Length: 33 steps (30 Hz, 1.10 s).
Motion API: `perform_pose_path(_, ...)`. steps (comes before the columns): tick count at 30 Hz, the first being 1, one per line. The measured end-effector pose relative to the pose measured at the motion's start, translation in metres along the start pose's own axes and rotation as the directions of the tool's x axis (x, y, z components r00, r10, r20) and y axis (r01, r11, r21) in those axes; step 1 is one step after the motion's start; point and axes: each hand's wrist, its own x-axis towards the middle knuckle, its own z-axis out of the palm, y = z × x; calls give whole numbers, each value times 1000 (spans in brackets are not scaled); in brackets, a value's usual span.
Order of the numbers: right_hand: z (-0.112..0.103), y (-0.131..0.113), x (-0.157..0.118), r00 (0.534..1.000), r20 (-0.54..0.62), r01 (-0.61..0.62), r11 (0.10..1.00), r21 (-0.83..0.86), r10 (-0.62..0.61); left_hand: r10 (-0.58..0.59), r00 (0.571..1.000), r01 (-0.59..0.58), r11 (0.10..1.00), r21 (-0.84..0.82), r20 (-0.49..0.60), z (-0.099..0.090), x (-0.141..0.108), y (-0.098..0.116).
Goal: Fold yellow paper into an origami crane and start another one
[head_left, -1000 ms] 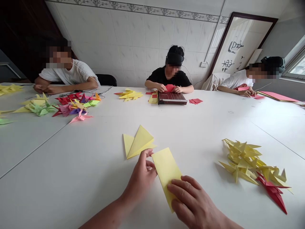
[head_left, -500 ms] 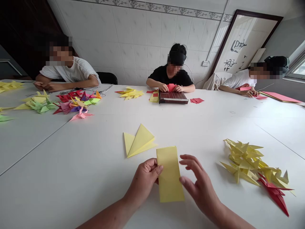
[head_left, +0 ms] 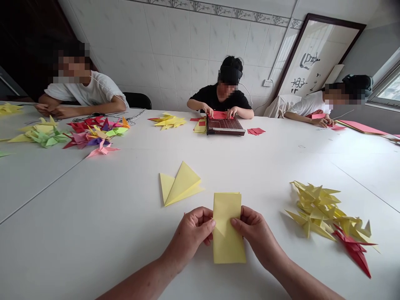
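A yellow sheet of paper point(head_left: 227, 246), folded into a tall rectangle, is held upright above the white table. My left hand point(head_left: 195, 227) is closed at its left edge, the thumb tip just at the border. On the right edge my right hand point(head_left: 254, 229) pinches the paper, thumb in front and fingers hidden behind. Just beyond, several folded yellow papers point(head_left: 183, 183) lie fanned into pointed shapes. To the right rests a pile of yellow origami cranes point(head_left: 318, 208) with a red origami crane point(head_left: 353, 248) at its near end.
Colourful origami cranes point(head_left: 95, 133) lie at the far left, and more yellow ones point(head_left: 168, 121) farther back. Across the table point(head_left: 103, 216) a person in black point(head_left: 218, 98) handles red paper on a paper trimmer point(head_left: 225, 126). Two people in white sit at either side.
My right hand has closed from open fingers onto the paper's right edge. The folded paper has shifted slightly right and straightened. The person opposite has lowered the red paper onto the trimmer.
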Motion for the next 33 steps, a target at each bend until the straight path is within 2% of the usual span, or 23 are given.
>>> perform_pose_path(9,3,2,-2,1000,-28,-9,999,-37,8,-16,999,19,998,64,-39,2,3,-3)
perform_pose_path(13,4,-2,-4,997,79,5,999,39,-8,3,998,0,998,55,-59,2,3,-1)
perform_pose_path(16,5,-5,-5,990,140,6,993,118,-23,33,999,-32,999,9,-33,2,2,1)
perform_pose_path(21,4,-6,-4,996,75,-60,995,82,54,18,999,-18,1000,-14,-47,2,0,2)
perform_pose_path(24,3,-6,-3,989,69,-141,983,117,133,70,994,-69,998,10,-83,2,1,4)
perform_pose_path(27,1,-6,-3,979,77,-200,961,189,189,143,985,-133,986,104,-97,2,0,4)
perform_pose_path(33,0,-5,-3,976,68,-218,938,268,208,253,967,-238,949,205,-45,1,-1,-2)
